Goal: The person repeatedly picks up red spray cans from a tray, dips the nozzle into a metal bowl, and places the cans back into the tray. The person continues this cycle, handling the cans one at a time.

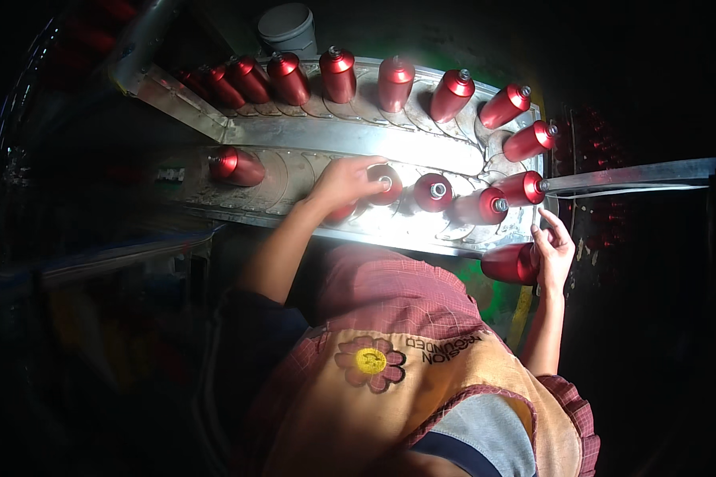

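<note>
My left hand [344, 189] reaches over the near lane of a metal conveyor [294, 179], thumb and forefinger closed about the top of a shiny red metal bottle [390, 195]. Below its wrist, part of another red bottle [342, 213] shows. At the conveyor's near right corner, my right hand [556, 250] grips the neck end of a tilted red bottle [507, 264], held just off the edge. Its forefinger points up. Between my hands stand a bottle with a pale open neck [433, 194] and a blurred one [479, 207].
Several red bottles [339, 78] stand along the far lane and round the right-hand curve. A raised metal divider [310, 133] parts the lanes. Another bottle [239, 167] stands at the near lane's left. A metal bar [636, 176] juts out right; a white bucket [286, 28] sits behind.
</note>
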`<action>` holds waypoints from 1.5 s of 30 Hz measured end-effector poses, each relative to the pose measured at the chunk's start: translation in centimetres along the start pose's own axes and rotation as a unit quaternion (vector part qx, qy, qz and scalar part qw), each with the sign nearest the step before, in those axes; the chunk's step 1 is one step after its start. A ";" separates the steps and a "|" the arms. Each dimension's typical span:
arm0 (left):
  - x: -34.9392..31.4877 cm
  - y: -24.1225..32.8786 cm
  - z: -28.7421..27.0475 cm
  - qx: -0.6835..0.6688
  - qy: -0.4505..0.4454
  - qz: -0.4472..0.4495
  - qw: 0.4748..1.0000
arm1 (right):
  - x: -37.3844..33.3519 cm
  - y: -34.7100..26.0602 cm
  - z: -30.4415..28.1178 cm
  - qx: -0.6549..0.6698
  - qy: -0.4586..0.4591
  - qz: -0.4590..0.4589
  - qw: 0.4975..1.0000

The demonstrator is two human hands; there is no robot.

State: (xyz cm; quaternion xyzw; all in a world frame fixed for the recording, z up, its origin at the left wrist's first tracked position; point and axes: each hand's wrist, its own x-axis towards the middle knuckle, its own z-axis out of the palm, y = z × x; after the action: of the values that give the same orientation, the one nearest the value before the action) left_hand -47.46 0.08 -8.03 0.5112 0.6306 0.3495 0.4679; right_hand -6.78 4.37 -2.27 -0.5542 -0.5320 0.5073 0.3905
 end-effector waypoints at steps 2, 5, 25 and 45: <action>0.8 -0.3 0.0 -0.040 0.060 0.002 0.997 | -1.2 -1.0 0.9 0.011 -0.037 -0.032 0.999; 3.3 1.5 3.2 -0.082 0.118 0.067 0.987 | -1.9 -3.0 1.0 0.019 -0.093 -0.049 0.994; -8.1 0.5 3.0 -0.012 0.356 0.067 0.932 | -5.3 -10.3 14.2 0.092 -0.318 -0.024 0.943; -11.3 6.3 11.1 -0.028 0.397 0.110 0.911 | -2.2 -3.2 5.6 0.110 -0.162 -0.219 0.956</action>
State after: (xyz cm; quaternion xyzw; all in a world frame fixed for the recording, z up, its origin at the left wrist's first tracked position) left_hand -34.52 -9.89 -3.11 0.3832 0.6938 0.5907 0.1513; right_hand -12.65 1.99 0.17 -0.2887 -0.6373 0.5476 0.4590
